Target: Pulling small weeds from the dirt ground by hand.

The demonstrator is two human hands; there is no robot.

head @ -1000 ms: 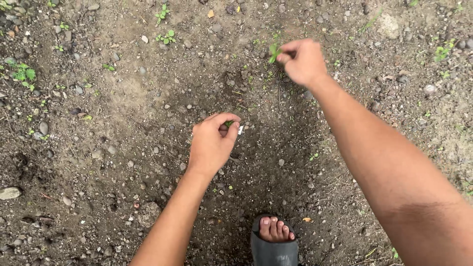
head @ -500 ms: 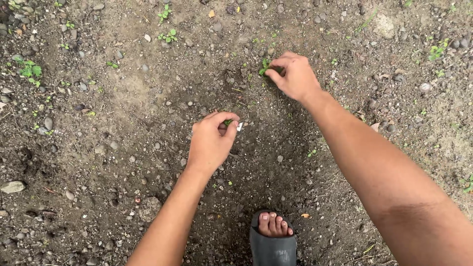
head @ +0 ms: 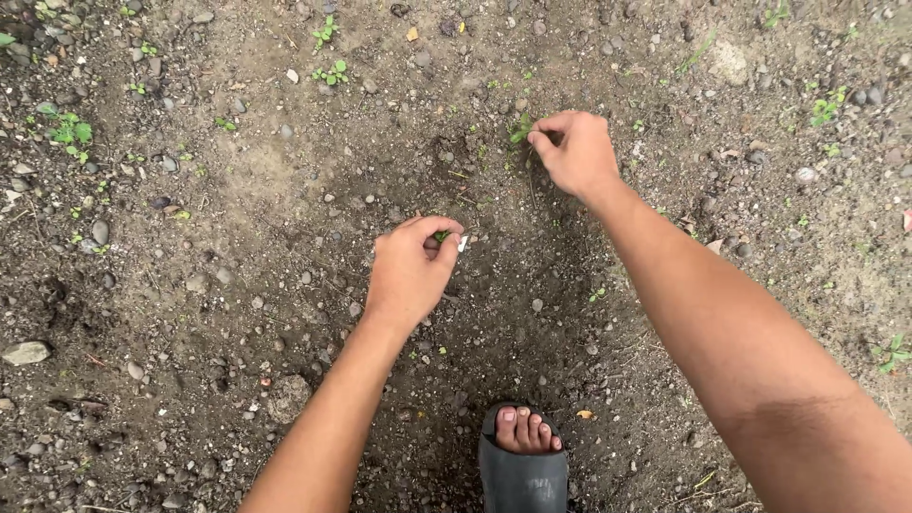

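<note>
Head view, nearest first: a foot in a dark open-toed sandal (head: 522, 465) is planted on dark, pebbly soil (head: 237, 313) at the lower edge of the frame. Beyond it, the left hand (head: 410, 271) is held just above the ground in a loose fist, its fingers (head: 439, 231) curled together on a small tuft of green leaves (head: 442, 236); a small white fragment (head: 463, 244) shows beside the thumb (what it is cannot be told). The closed grip appears suited to keeping gathered greenery from dropping.

Farther out, the right hand (head: 575, 152) is stretched to the ground with thumb and forefinger pinched on a small green seedling (head: 520, 130), which stands at the soil surface just left of the fingertips. The pinch is set low on the plant, near its base, judged a hold that bears on the stem rather than the leaves.

At the far edge, further small weeds (head: 328, 72) are noted, well apart from both hands, with more at the upper left (head: 68, 131). Scattered stones (head: 26, 352) lie throughout. No containers are seen.
</note>
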